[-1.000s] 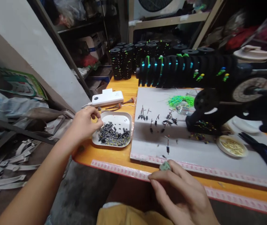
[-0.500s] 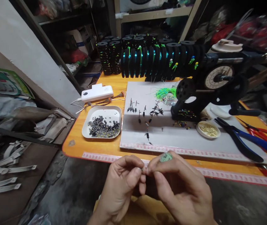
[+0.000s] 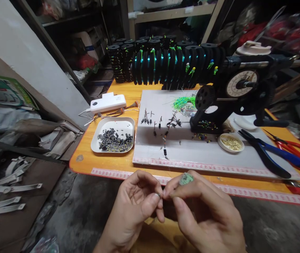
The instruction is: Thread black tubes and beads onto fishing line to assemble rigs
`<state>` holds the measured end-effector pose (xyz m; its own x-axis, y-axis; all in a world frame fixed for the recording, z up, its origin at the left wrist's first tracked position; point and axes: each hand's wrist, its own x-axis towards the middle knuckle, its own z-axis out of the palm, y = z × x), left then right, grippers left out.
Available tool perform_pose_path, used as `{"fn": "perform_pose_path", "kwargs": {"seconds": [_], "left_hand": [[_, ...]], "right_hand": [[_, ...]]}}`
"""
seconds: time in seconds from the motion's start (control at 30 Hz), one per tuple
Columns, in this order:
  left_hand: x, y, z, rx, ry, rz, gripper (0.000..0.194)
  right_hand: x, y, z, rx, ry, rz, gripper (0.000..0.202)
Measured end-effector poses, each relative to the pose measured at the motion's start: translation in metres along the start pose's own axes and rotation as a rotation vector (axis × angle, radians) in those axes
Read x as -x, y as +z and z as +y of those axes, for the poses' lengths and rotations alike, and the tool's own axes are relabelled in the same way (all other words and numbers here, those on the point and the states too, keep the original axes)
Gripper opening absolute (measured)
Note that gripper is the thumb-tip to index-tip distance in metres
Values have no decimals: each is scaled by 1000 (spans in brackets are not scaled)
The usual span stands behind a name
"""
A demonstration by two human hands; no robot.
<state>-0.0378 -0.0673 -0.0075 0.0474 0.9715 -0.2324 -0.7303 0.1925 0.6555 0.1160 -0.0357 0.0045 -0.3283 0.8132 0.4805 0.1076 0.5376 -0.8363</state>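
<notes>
My left hand [image 3: 139,207] and my right hand [image 3: 205,211] meet fingertip to fingertip in front of the table's near edge. Thumb and forefinger are pinched together on each. Whatever lies between them is too small and too covered to name. A green speckled wrap [image 3: 186,179] sits round my right forefinger. Beyond the hands is a grey board [image 3: 150,147] with small black cylinder pieces on thin stems, one of them a black piece [image 3: 165,152] near the front. To the left stands a white tray [image 3: 94,140] of dark small parts.
A black hand-cranked machine [image 3: 210,105] with a row of black discs [image 3: 173,68] stands at the back. Rightward are a dish of gold bits [image 3: 231,143], blue-handled pliers [image 3: 279,154] and red-handled pliers [image 3: 297,149]. A white power bank [image 3: 107,103] lies behind the tray. Measuring tape [image 3: 128,175] lines the edge.
Both hands stay pinched together, with small shifts of the fingers and the hands slightly lower. The table scene has slid a little left and up in view.
</notes>
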Motion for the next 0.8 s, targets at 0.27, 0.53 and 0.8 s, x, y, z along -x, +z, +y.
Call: {"fn": "perform_pose_path", "kwargs": {"seconds": [0.27, 0.53, 0.8], "left_hand": [[2, 4, 6, -16, -31, 26, 21], [0, -7, 1, -6, -9, -76, 19], [-1, -6, 2, -11, -4, -90, 20]], "right_hand": [[-3, -1, -1, 3, 2, -4, 19], [-3, 0, -3, 18, 8, -9, 20], [-3, -1, -3, 1, 18, -20, 19]]}}
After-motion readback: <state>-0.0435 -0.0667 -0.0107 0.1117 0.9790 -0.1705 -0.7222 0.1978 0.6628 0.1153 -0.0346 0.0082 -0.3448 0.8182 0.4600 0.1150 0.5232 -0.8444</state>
